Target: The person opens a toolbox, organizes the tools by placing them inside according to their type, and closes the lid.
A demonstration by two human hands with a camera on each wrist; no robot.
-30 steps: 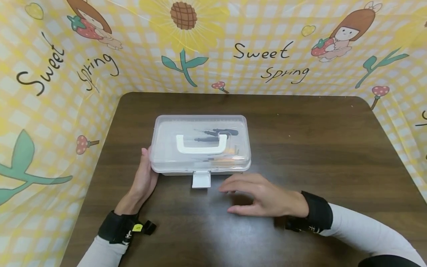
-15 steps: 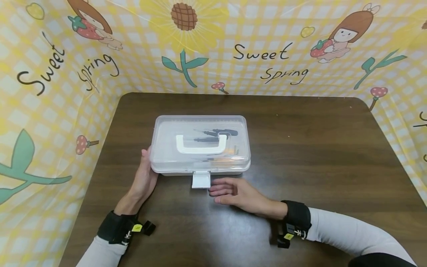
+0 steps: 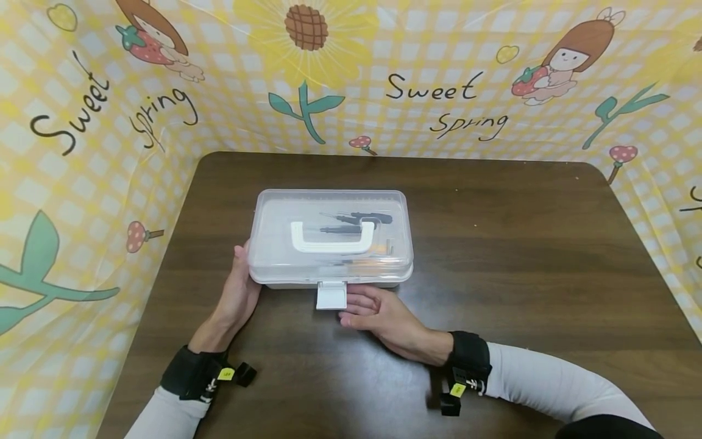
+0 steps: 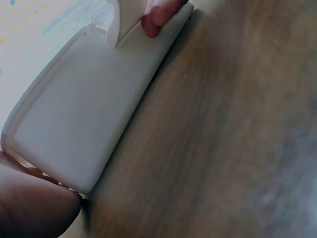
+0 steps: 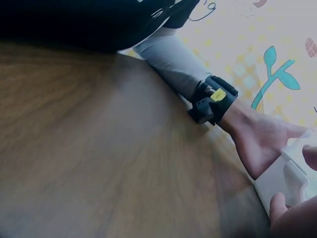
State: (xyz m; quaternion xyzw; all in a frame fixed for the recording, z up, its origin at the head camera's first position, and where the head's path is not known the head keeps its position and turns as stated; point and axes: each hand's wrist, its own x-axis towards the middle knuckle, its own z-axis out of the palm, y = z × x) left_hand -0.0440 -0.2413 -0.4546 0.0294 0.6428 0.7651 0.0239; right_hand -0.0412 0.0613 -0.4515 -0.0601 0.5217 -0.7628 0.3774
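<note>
A clear-lidded plastic toolbox (image 3: 329, 268) with a white carry handle (image 3: 331, 247) stands on the table, its lid down. Dark slim tools (image 3: 356, 219) show through the lid. The front latch (image 3: 331, 296) sticks outward, flipped up from the front wall. My left hand (image 3: 233, 302) lies along the box's left end, fingers fairly straight and partly hidden by it. Beside the latch is my right hand (image 3: 392, 320), its relaxed fingers reaching to the latch's right edge near the front wall. In the left wrist view, right fingertips (image 4: 152, 25) show just past the latch (image 4: 126, 20).
The brown wooden table (image 3: 521, 262) spreads around the box, with rounded far corners. A yellow checked cloth (image 3: 428, 42) with printed flowers hangs behind it and along both sides. A black camera band (image 3: 468, 363) circles each wrist.
My right hand has moved left and closer to the box, turning so its fingers now come to the latch. My left hand and the box have stayed put.
</note>
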